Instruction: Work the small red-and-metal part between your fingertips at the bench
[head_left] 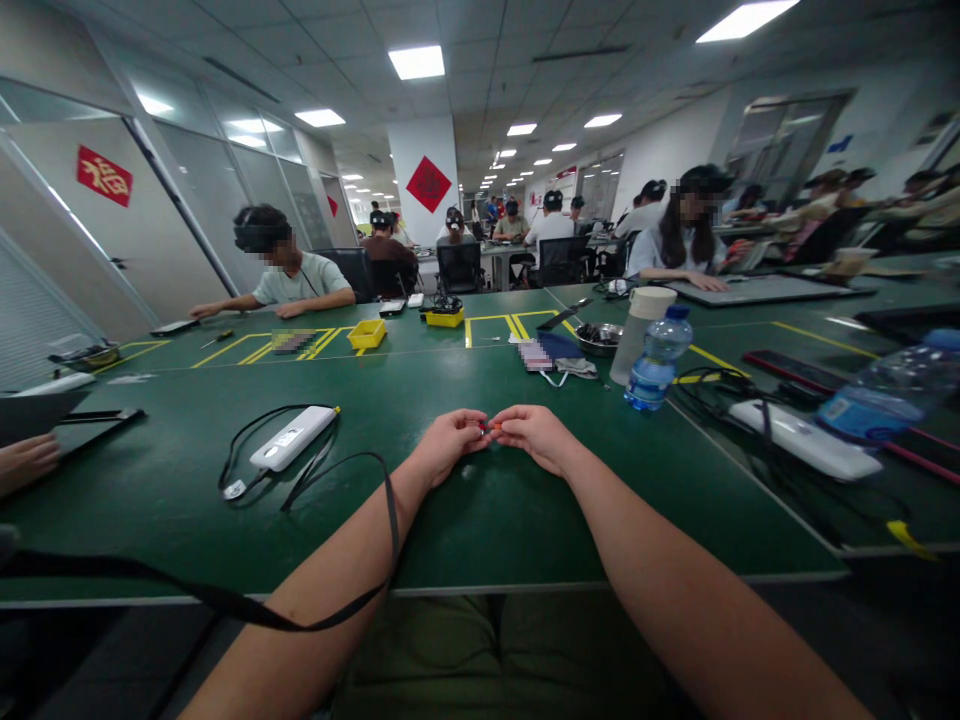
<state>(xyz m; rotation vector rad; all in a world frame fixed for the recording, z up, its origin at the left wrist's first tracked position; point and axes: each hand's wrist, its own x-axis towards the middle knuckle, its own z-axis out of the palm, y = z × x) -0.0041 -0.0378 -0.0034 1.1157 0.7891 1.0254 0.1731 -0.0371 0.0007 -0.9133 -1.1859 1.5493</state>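
Note:
Both of my hands meet over the green table, fingertips almost touching. My left hand is closed in a pinch on something tiny, with a dark and reddish spot showing at the fingertips. Between the thumb and fingers of my right hand sits a small orange piece, mostly covered by the fingers. What kind of thing either one is, I cannot make out. A black strap runs across my left forearm.
Left of my hands lies a white power strip with its black cable. Towards the right stand a water bottle and a pale tumbler, near a metal bowl. Yellow trays are further back. Co-workers sit across the table.

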